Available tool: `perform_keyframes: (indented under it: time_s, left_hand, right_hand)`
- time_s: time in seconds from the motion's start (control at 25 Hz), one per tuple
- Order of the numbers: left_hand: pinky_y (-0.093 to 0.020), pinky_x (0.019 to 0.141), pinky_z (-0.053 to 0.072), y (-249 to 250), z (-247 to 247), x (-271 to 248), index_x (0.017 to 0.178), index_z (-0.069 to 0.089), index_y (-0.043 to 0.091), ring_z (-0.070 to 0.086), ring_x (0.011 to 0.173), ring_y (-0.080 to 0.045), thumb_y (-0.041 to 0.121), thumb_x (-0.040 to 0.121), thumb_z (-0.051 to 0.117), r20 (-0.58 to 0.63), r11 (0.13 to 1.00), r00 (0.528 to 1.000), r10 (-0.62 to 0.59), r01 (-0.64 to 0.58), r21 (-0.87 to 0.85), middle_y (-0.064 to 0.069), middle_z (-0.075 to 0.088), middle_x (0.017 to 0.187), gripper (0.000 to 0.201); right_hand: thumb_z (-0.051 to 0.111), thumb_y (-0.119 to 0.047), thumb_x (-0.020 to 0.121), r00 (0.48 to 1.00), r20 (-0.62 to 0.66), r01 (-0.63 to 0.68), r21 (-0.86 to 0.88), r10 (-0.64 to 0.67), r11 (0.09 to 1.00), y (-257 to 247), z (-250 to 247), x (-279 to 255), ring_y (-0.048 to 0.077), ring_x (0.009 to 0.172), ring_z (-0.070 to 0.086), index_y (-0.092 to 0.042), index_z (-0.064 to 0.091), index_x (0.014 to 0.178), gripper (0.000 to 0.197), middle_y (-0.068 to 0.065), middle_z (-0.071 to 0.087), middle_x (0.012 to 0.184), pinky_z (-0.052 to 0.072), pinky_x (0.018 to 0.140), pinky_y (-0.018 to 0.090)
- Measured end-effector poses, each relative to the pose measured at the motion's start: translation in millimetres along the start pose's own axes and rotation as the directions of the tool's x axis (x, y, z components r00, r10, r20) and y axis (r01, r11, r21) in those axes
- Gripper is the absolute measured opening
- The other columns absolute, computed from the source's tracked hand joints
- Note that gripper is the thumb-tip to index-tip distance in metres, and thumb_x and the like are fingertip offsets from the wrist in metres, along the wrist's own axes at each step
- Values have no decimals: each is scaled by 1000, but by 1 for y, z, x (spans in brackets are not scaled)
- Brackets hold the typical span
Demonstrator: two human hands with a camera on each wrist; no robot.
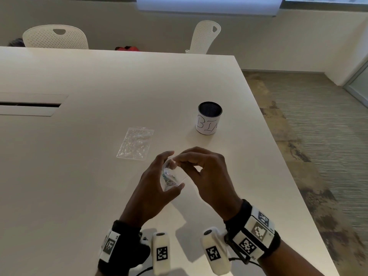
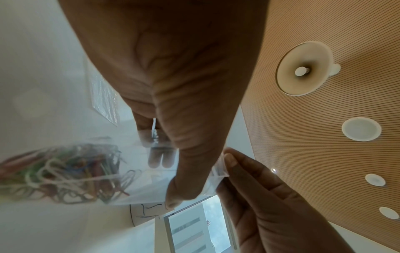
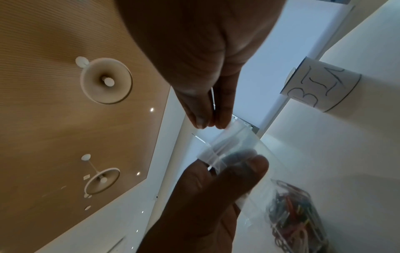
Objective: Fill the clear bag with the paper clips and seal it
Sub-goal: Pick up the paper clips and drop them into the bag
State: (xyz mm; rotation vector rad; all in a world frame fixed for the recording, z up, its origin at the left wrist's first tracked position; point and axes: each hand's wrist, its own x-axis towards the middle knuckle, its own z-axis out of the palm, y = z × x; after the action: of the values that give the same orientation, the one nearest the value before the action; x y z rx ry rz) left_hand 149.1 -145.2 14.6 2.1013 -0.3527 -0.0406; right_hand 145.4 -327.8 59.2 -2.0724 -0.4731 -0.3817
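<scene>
Both hands hold a small clear zip bag (image 1: 170, 177) above the tabletop (image 1: 99, 176), near its right edge and toward the near side. The left hand (image 1: 154, 183) curls its grip around the bag's body, thumb on one face and fingers (image 2: 156, 159) showing through the plastic from behind. The right hand (image 1: 207, 172) pinches the bag's top strip in a narrow grip between thumb and fingertips (image 3: 202, 119). Coloured paper clips (image 2: 65, 172) lie bunched in the bag's lower end. Whether the zip strip is pressed closed cannot be told.

A second, flat clear bag (image 1: 136, 143) lies on the tabletop just beyond the hands and to their left. A dark mesh cup wrapped in white paper lettered "BIN" (image 1: 209, 118) stands upright farther back toward the right edge. Two white chairs (image 1: 55, 37) stand beyond the far edge.
</scene>
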Motion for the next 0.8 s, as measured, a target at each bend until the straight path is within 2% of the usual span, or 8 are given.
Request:
perform_keyframes:
  time_s: [0.16, 0.28, 0.36, 0.44, 0.48, 0.56, 0.68, 0.8]
  left_hand:
    - [-4, 81, 51, -1, -2, 0, 149, 35, 38, 61, 109, 5, 29, 82, 86, -7, 1000, 1000, 4, -4, 3, 18, 59, 122, 85]
    - [-9, 82, 53, -2, -2, -1, 149, 36, 37, 64, 108, -3, 26, 82, 86, -1, 1000, 1000, 2, -2, -25, 16, 60, 121, 84]
    - [-11, 82, 54, -2, -1, 0, 149, 36, 37, 65, 108, -6, 27, 81, 86, 7, 1000, 1000, 5, -5, -27, 15, 60, 122, 85]
    - [-14, 84, 56, -1, 0, 1, 149, 36, 38, 64, 109, -5, 28, 81, 86, 14, 1000, 1000, 9, -9, -24, 17, 60, 122, 85]
    - [-16, 85, 57, -1, 1, 1, 149, 36, 39, 63, 109, -3, 28, 81, 86, 18, 1000, 1000, 11, -10, -25, 17, 59, 121, 85]
    - [-17, 86, 57, 0, 1, 1, 147, 35, 40, 62, 109, 0, 28, 80, 86, 18, 1000, 1000, 15, -15, -25, 18, 60, 121, 85]
    - [-16, 85, 57, 0, 1, 1, 147, 36, 40, 64, 107, -2, 28, 80, 86, 12, 1000, 1000, 13, -12, -18, 19, 60, 121, 84]
    - [-17, 85, 57, 1, 1, 0, 147, 36, 38, 65, 107, -5, 28, 81, 86, 14, 1000, 1000, 12, -12, -14, 18, 60, 121, 83]
  right_hand:
    - [75, -8, 91, 995, -43, -92, -41, 90, 995, 10, -29, -5, 6, 84, 72, -12, 80, 100, 11, -4, 76, 93, 60, 79, 22]
    - [77, -16, 90, 961, 78, -248, -187, 266, 950, 33, -56, -25, 6, 81, 71, -19, 78, 99, 9, -9, 74, 90, 60, 79, 30]
    - [79, -29, 87, 869, 250, -328, -354, 427, 876, 44, -70, -45, 5, 84, 68, -27, 74, 110, 23, -11, 69, 101, 61, 81, 32]
    - [80, -37, 84, 744, 396, -313, -505, 538, 804, 49, -73, -68, 3, 92, 65, -35, 65, 124, 43, -16, 61, 117, 59, 87, 28]
    - [81, -38, 82, 718, 418, -298, -538, 557, 788, 50, -72, -78, 4, 94, 64, -37, 63, 127, 49, -17, 58, 120, 58, 88, 26]
    - [84, -31, 82, 760, 371, -303, -525, 534, 796, 54, -66, -94, 5, 91, 65, -34, 69, 121, 42, -17, 58, 117, 58, 85, 24]
    - [82, -18, 85, 820, 280, -330, -481, 499, 812, 60, -56, -100, 5, 83, 67, -28, 78, 99, 17, -14, 66, 102, 60, 79, 30]
    - [72, -17, 93, 823, 243, -320, -549, 514, 772, 58, -46, -98, 9, 82, 68, -27, 75, 96, 11, -9, 68, 96, 59, 77, 31]
